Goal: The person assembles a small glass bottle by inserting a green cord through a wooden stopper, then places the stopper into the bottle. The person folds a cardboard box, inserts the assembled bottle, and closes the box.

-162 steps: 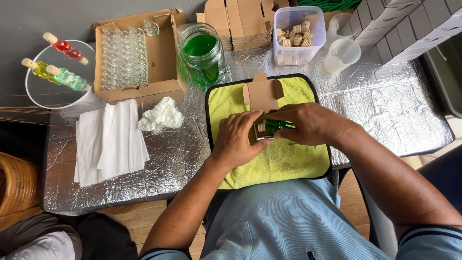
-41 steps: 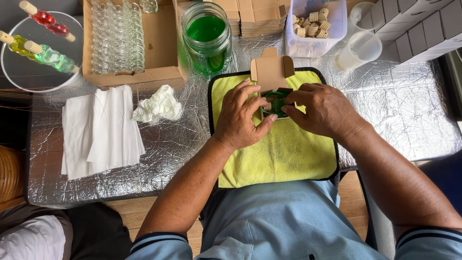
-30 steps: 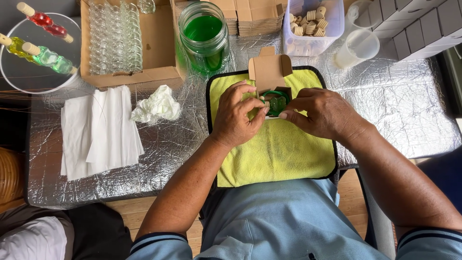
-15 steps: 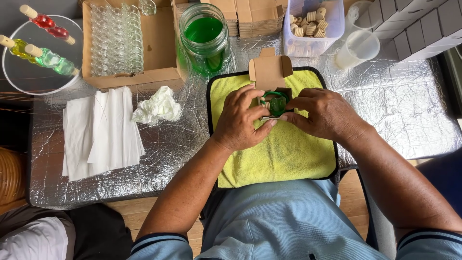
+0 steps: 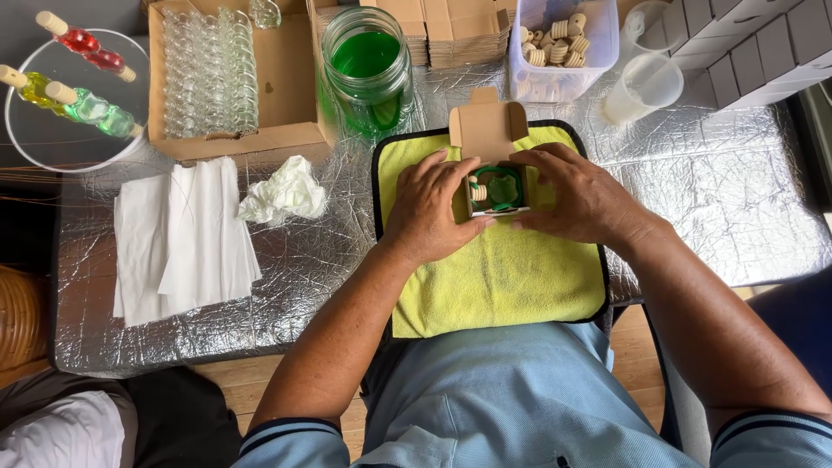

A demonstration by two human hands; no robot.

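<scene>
Hands | left hand (image 5: 429, 208) and right hand (image 5: 579, 198) clasp small cardboard box (image 5: 490, 165) on yellow cloth (image 5: 498, 277) | green bottle (image 5: 501, 186) lies inside, flap open | advice: steady box walls, seat bottle flat before closing.

A jar of green liquid (image 5: 368, 65) was set beside a carton of glass bottles (image 5: 212, 74); white napkins (image 5: 182, 238) were laid on the foil-covered table (image 5: 737, 199); corks were kept in a clear tub (image 5: 563, 43).

Box (image 5: 492, 173) on cloth (image 5: 503, 277), jar (image 5: 368, 69) behind, napkins (image 5: 182, 238) left.
</scene>
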